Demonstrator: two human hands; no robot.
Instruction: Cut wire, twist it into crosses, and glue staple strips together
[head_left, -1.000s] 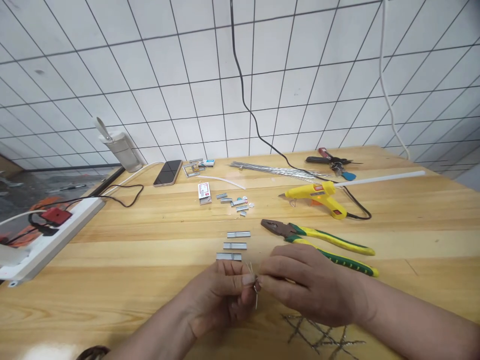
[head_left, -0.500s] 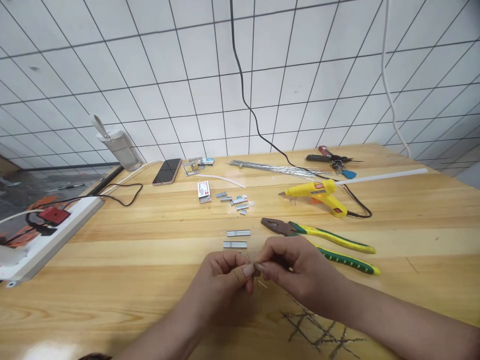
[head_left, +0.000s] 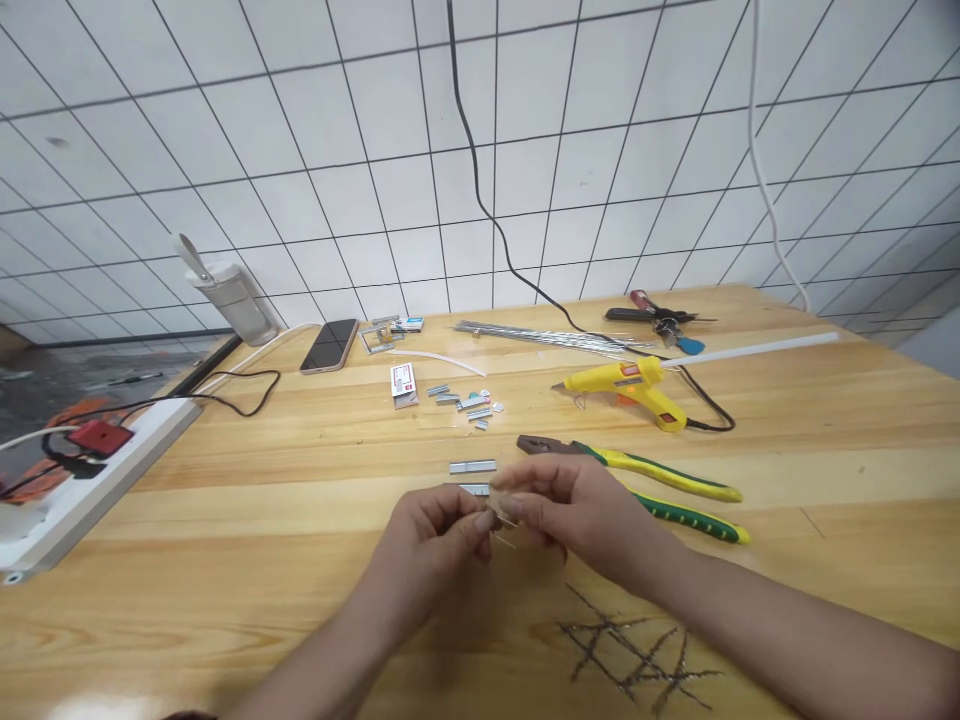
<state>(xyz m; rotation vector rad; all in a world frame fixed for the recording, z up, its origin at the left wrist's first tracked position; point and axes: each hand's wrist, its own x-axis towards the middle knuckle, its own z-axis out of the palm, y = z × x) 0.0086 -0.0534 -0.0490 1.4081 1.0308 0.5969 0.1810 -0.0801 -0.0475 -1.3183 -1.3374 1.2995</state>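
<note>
My left hand [head_left: 431, 545] pinches thin wire [head_left: 505, 541] between thumb and fingertips; its short ends stick out to the right. Against those fingertips, my right hand [head_left: 589, 515] is curled with thumb and forefinger on the same wire. How the wire is bent between the fingers is hidden. Just beyond the hands lies a staple strip [head_left: 473, 467], and a second one is partly covered by the fingers. Pliers with green and yellow handles [head_left: 667, 472] lie behind my right hand. Below my right forearm rests a lattice of twisted dark wire [head_left: 637, 660].
A yellow glue gun [head_left: 626, 386] with a white glue stick lies at the right. Behind are a bundle of straight wires [head_left: 540, 336], a small box [head_left: 403, 384], several staple strips [head_left: 474, 403] and a phone [head_left: 329, 346]. A power strip [head_left: 112, 490] runs along the left.
Both hands have risen slightly on the table. My right fingers have shifted up and spread a little around the wire, covering part of the nearer staple strip. The view has shifted slightly.
</note>
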